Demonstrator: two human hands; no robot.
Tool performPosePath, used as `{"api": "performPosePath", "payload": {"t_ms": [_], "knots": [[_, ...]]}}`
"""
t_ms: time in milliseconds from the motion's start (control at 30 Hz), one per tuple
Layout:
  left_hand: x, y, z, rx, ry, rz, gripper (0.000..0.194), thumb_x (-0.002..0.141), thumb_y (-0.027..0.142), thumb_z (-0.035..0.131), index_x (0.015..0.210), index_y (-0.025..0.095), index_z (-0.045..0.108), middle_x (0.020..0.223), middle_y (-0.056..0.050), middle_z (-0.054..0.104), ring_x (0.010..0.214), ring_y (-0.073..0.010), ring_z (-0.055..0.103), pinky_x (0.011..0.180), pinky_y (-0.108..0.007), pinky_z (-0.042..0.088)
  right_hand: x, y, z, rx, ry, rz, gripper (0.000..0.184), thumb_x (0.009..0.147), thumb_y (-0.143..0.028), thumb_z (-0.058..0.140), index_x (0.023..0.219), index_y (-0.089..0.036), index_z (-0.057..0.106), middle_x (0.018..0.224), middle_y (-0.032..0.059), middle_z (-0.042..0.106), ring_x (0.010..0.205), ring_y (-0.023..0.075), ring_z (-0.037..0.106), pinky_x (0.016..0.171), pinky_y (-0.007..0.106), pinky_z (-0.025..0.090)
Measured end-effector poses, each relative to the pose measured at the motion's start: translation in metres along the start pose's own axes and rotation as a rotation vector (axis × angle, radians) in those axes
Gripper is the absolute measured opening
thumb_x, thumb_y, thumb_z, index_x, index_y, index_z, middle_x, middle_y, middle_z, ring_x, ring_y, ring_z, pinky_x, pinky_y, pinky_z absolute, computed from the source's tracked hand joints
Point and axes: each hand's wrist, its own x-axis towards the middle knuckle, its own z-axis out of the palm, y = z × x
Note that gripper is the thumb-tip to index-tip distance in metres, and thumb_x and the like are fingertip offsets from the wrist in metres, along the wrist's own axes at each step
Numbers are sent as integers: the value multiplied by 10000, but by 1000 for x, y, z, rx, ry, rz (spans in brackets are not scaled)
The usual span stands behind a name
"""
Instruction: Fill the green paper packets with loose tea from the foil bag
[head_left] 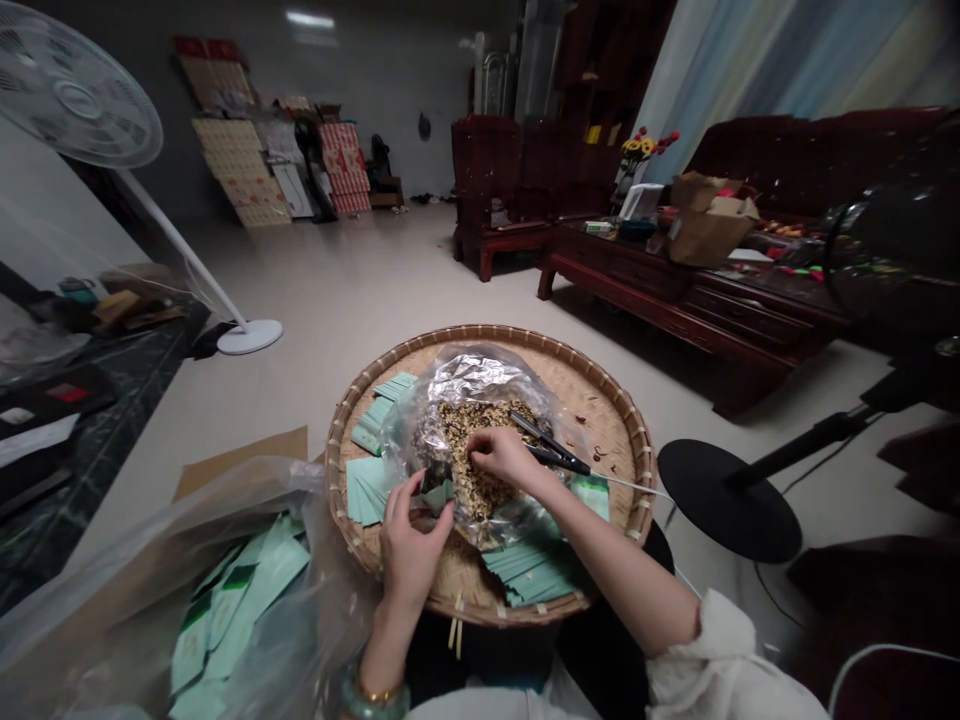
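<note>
My left hand (pixel 411 540) holds a small green paper packet (pixel 436 496) between thumb and fingers, at the near left edge of an open clear plastic bag (pixel 480 368). Inside that bag lies a heap of loose, dried, yellow-brown and dark bits (pixel 465 425). Over the heap, my right hand (pixel 504 452) has its fingers pinched together; what is in them is hidden. A black hair straightener (pixel 559 455) with a pale cord lies beside it, across the bag. Fanned green packets (pixel 532 572) lie near my right forearm, and more green packets (pixel 365 490) lie at left.
A round woven bamboo tray (pixel 626 415) carries all this. To the left, a large clear bag (pixel 300 610) holds several green packets. A white standing fan (pixel 250 337) is at left, a black fan base (pixel 729 500) at right. A dark wooden table (pixel 675 300) stands beyond.
</note>
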Motion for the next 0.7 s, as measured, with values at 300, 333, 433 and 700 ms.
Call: {"api": "performPosePath", "payload": {"t_ms": [300,333,433,700], "knots": [[0,4,1,37,-8,12,445,725,305,651,1138,182,546,1051,-98,582,872,-214,626,741,-351,547,-17,-5,2,-154,-78,-76,362,607,-118,726,958,-177,658,921,65,618,833,189,572,735,271,433],[0,4,1,40,-7,11,447,723,305,651,1142,185,548,1049,-96,585,864,-213,628,733,-346,548,-18,-6,5,-171,-73,-91,324,624,-111,716,938,-175,663,916,68,610,838,188,567,739,270,430],[0,4,0,45,-9,17,443,722,302,647,1141,192,554,1046,-94,592,855,-212,631,719,-339,548,-18,-9,8,-162,-42,-106,181,684,-48,621,812,-161,681,819,53,628,781,163,574,709,242,422],[2,9,0,75,-50,46,430,739,281,629,1149,188,539,1027,-91,579,911,-224,605,773,-363,528,-18,-4,-3,10,22,-8,173,661,-42,571,718,-151,693,693,17,692,644,137,612,614,214,429]]}}
